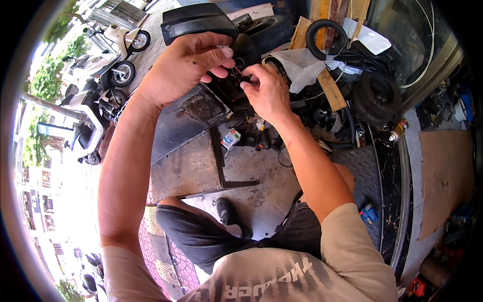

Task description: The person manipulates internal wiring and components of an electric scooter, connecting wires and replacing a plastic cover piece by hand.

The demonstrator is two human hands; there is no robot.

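Note:
My left hand [188,63] is raised at the upper middle, its thumb and fingers curled together. A small pale bit shows at the fingertips, but I cannot make out what they hold. Just beyond it is a black housing with a grey ribbed lens [196,25], like a vehicle lamp. Thin red and dark wires [237,73] run between my two hands. My right hand [267,93] is closed in a pinch on the wires' near end, thumb against forefinger. Its other fingers are bent, and the exact grip is partly hidden.
A dark metal box [186,126] stands below my left hand, with a small white-and-green carton [231,138] beside it. Tyres [376,98], wooden boards [331,90] and a plastic bag [297,68] are piled at the right. Parked scooters [121,38] line the left. A spray can [399,130] lies right.

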